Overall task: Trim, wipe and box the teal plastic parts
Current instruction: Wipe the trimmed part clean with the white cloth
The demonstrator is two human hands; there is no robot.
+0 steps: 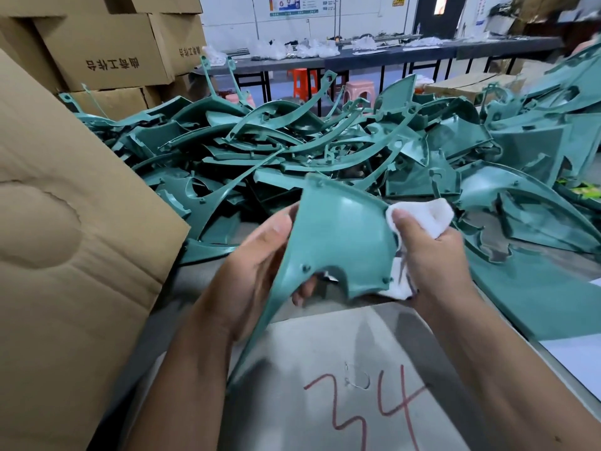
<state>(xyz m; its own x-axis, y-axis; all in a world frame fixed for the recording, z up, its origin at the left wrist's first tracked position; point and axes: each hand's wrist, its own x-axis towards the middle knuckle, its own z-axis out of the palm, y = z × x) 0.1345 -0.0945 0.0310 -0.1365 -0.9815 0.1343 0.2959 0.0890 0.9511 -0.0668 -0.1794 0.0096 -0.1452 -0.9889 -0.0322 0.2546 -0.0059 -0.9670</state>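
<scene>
I see one head-camera view looking down at my two bare hands above a grey metal counter (325,353), which has the number 34 written on it in red near the bottom centre of the frame.

In the centre of the frame I hold up one teal plastic part (341,236), a curved, fan-shaped shell with small pegs along its edges and a long thin tail running down toward the lower left. My left hand (257,271) grips its left edge, thumb lying along the front rim and fingers curled behind it; one fingertip shows through the notch at the part's lower edge. My right hand (429,258) is closed around a white cloth (426,216), pinching it against the right edge of the part, with the thumb on top; more of the cloth shows below the part's lower right corner.

Behind the hands, across the middle of the frame, a large heap of teal parts (292,151) covers the counter, and it spreads to the right edge.

A big cardboard box (65,222) fills the left side, its flap tilted toward the heap. Stacked cartons (107,50) with printed characters sit in the upper left. At the top centre are a long dark bench (390,53) and plastic stools (357,91).
</scene>
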